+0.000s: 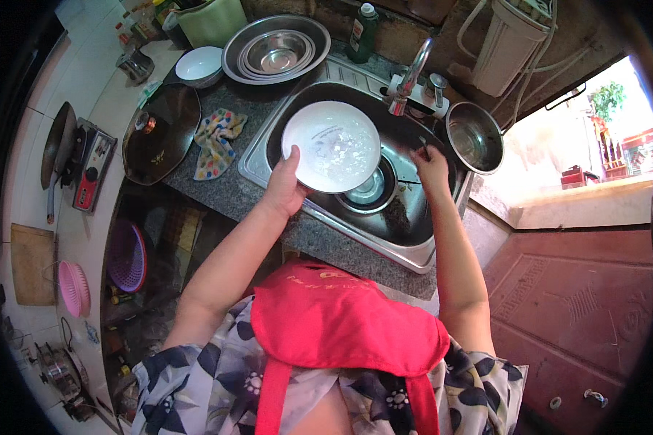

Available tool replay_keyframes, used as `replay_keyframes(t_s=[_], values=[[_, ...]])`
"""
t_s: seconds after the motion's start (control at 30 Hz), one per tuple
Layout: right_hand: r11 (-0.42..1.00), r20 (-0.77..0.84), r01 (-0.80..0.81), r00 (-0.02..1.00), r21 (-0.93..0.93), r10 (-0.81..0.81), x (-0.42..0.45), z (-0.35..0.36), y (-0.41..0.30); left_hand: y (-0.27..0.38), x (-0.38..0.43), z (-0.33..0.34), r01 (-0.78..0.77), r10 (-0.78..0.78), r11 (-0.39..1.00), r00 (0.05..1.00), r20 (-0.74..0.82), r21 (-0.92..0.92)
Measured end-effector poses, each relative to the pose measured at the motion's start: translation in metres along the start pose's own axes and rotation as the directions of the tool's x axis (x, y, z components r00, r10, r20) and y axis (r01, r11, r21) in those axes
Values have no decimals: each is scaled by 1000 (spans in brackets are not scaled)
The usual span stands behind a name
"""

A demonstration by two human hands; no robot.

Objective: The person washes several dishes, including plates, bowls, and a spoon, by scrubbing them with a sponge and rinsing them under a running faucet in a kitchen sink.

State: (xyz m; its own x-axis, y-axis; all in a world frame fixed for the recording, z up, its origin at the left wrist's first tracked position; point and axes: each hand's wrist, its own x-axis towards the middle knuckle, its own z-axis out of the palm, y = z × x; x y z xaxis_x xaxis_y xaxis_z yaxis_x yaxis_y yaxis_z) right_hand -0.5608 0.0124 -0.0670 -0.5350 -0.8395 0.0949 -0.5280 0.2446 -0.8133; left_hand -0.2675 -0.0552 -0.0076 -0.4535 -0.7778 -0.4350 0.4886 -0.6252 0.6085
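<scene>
My left hand [287, 187] grips the rim of a white plate [353, 122], thumb on top. The plate is tilted over the sink, with wet, shiny patches on its face. Over the right side of the stainless steel sink [422, 255], my right hand [432, 166] pinches a slim dark object [424, 143], too small to name. Partly hidden below the plate, a round metal vessel [387, 198] sits on the sink floor. Beside it lie a dark clump [396, 215] and some small scraps.
A chrome faucet [413, 70] rises behind the sink, with a metal pot [474, 138] to its right. Left on the counter are nested steel basins [231, 51], a white bowl [198, 64], a dotted cloth [217, 144] and a glass lid [166, 138]. A green bottle [362, 38] stands behind.
</scene>
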Motion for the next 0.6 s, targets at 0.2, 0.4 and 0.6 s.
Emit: replay_keyframes(t_s=[0.2,0.4,0.6], values=[[868,158,-285,914,-406,374,-14,66,70,26,-19,-19,-87,84,996,992,-94,-29],[888,285,-311,866,-339,412,-12,72,72,38,-39,-31,-104,105,994,986,-129,14],[897,350,224,933,-380,-84,-35,25,-10,40,-43,-36,-145,141,989,980,-139,-18]])
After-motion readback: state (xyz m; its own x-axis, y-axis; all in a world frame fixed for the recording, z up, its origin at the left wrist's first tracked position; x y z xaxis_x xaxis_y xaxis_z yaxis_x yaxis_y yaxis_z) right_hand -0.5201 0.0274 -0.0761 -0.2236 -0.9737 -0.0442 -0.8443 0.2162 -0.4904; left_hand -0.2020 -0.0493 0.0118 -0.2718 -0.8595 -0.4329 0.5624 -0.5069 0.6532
